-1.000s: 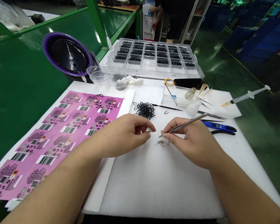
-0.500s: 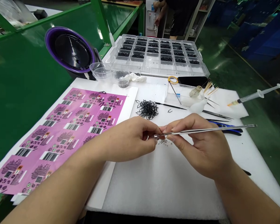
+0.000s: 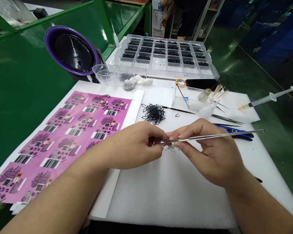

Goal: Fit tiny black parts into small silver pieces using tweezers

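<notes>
Between the thumb and fingers of my left hand (image 3: pixel 134 144) is a small clear, shiny rounded piece (image 3: pixel 163 142), partly covered by the fingertips. My right hand (image 3: pixel 210 152) pinches a pair of metal tweezers (image 3: pixel 227 134), whose tips reach the piece. The fingertips of both hands nearly meet, so the exact contact is too small to tell. Just under them lie several tiny metal bits (image 3: pixel 171 148) on the white foam board (image 3: pixel 171 195). Beyond my hands is a pile of small black bent pieces (image 3: pixel 153 113), with one loose black piece (image 3: pixel 177 115) to its right.
Printed pink sheets (image 3: pixel 63 133) lie at left. Behind stand clear cups (image 3: pixel 104 74), a purple-rimmed black container (image 3: pixel 73 52) and a divided box (image 3: pixel 158 66) of black pieces. At right are a syringe (image 3: pixel 266 98), blue-handled pliers (image 3: pixel 231 130) and toothpicks (image 3: pixel 218 90). A person (image 3: pixel 190 16) stands behind.
Both hands keep almost the same pose with the rounded piece and tweezers. The view has shifted very slightly; nothing else visibly differs.
</notes>
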Available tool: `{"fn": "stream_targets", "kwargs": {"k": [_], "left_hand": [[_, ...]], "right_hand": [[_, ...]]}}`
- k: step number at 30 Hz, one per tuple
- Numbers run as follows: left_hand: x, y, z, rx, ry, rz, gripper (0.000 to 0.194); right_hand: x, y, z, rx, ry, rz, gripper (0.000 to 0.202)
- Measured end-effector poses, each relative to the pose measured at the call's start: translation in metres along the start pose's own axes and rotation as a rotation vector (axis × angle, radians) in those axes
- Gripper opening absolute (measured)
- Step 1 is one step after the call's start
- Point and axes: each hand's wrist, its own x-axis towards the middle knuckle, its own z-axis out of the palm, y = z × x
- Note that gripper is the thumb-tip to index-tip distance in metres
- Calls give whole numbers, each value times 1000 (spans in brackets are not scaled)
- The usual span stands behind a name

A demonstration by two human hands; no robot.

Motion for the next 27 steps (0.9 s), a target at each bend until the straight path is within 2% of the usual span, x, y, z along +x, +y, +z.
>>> {"fn": "stream_targets", "kwargs": {"k": [5,11,17,22,25,27], "left_hand": [[0,0,-1,-9,-6,-3,19],[0,-10,-3,-125,-24,68,24],[3,-13,-2,-179,-33,54,26],[4,-12,-3,-184,-21,32,25],[6,-12,-4,-170,13,-6,26],[6,-12,-6,-160,54,-42,27]], "right_hand": [[0,0,0,-34,5,-3,15],[0,0,0,-2,12,-35,18],[1,-1,0,-26,29,-60,19],[1,-1,2,15,33,-17,17],[3,0,0,49,102,20,13],[5,1,-4,-21,145,42,11]]}}
